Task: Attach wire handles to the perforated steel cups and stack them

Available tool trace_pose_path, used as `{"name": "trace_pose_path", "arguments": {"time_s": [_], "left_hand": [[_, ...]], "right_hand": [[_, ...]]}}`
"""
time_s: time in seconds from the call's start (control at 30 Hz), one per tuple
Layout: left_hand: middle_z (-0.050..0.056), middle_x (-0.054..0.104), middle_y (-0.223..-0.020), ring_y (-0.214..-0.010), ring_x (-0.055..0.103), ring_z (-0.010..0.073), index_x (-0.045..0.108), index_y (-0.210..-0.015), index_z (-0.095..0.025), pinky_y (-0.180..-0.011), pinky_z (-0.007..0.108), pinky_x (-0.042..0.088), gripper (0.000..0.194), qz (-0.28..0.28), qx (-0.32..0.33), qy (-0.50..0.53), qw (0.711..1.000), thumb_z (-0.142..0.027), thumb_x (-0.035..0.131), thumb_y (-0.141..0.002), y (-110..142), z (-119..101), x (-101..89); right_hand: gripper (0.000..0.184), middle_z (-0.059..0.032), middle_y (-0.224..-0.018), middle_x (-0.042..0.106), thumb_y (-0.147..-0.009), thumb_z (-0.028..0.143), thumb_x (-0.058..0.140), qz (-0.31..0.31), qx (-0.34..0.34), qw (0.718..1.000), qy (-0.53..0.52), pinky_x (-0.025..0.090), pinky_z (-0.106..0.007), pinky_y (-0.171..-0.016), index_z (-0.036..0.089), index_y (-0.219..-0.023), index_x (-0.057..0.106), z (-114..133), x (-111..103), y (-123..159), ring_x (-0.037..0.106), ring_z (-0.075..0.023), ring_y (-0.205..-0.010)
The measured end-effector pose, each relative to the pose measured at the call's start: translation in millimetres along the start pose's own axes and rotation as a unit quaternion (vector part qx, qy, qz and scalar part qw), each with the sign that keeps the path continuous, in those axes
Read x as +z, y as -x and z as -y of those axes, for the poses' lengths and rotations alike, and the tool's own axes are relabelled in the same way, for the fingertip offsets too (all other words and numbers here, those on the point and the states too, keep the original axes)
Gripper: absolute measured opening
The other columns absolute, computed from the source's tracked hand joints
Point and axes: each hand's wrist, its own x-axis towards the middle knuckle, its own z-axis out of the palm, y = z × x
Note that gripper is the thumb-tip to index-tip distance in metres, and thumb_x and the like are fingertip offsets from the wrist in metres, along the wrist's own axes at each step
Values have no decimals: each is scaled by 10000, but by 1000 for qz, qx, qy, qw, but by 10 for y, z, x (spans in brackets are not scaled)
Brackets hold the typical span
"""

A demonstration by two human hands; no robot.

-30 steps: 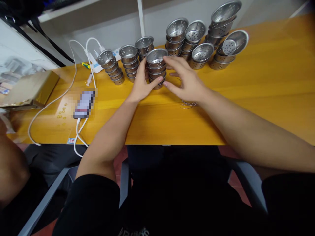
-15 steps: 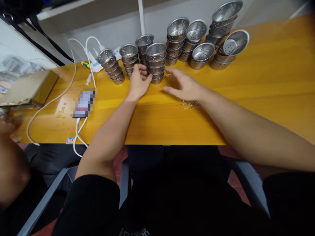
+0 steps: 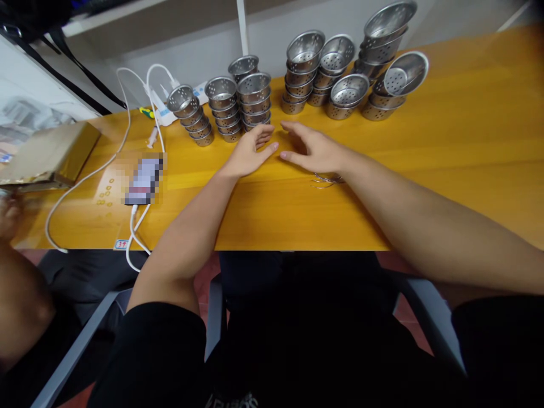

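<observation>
Both curled hands (image 3: 317,148) face each other near stacked perforated cups (image 3: 255,106).

The cups (image 3: 254,103) are perforated metal, smooth, bright at the rims and duller down the sides. The table (image 3: 272,218) looks like varnished wood, glossy, with soft reflections. The box (image 3: 46,148) is matt cardboard with shiny tape along its edge. The sleeve (image 3: 157,345) is matt cloth. The chair arm (image 3: 431,314) looks like smooth plastic, the syringe (image 3: 152,137) translucent plastic, the wire (image 3: 326,179) thin, shiny metal.
</observation>
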Motion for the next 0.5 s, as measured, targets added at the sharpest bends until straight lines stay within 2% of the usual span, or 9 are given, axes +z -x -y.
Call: {"name": "trace_pose_path", "arguments": {"time_s": [0.17, 0.33, 0.5], "left_hand": [[238, 723, -1924, -1883, 687, 406, 611, -1732, -276, -1584, 729, 577, 682, -9, -15, -4, 1000, -371, 897, -1120, -26, 145, -33], [251, 599, -2029, -1977, 558, 394, 489, -1885, -208, -1660, 651, 470, 837, 15, -36, -13, 999, -431, 845, -1162, -34, 167, -70], [288, 521, -2077, -1985, 544, 407, 472, -1903, -139, -1671, 608, 462, 852, -6, -66, -47, 997, -391, 834, -1175, -38, 137, -133]], "right_hand": [[1201, -219, -1941, 688, -1039, 971, 915, -6, 12, 1000, 28, 520, -844, -1530, 254, -1973, 676, -87, -28, 3, 703, -580, -1748], [1097, -213, -1897, 730, -1105, 950, 848, 4, 22, 999, 50, 527, -798, -1546, 218, -1914, 731, -78, -55, 25, 720, -560, -1732], [959, -201, -1863, 753, -1109, 840, 903, -1, 40, 997, 73, 544, -817, -1531, 258, -1860, 772, -114, -69, 39, 724, -568, -1719]]}}
